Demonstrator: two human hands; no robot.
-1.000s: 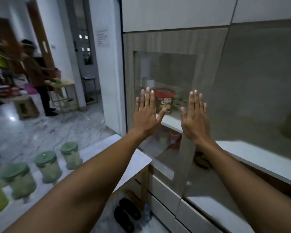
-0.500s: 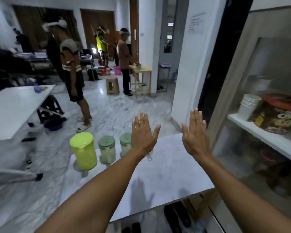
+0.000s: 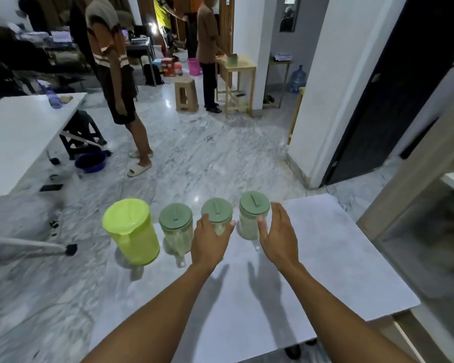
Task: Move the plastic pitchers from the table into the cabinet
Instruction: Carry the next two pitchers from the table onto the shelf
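Note:
Four pitchers stand in a row at the far edge of the white table (image 3: 325, 263): a yellow-green pitcher (image 3: 131, 231) at the left, then three clear pitchers with green lids (image 3: 175, 221), (image 3: 217, 209), (image 3: 254, 205). My left hand (image 3: 209, 244) wraps the near side of the middle clear pitcher, fingers on its left and thumb on its right. My right hand (image 3: 279, 237) is spread beside the rightmost clear pitcher, its thumb touching the pitcher's front. The cabinet (image 3: 414, 189) stands at the right edge, its inside mostly out of view.
A person (image 3: 113, 74) stands on the marble floor beyond the table, and others stand farther back. A second white table (image 3: 16, 137) is at the left with a blue basin (image 3: 90, 162) under it. A white pillar (image 3: 325, 87) and a dark doorway are at the right.
My view swung left from the cabinet to the table. Both hands dropped from mid-air to the clear pitchers, and the left has closed around one.

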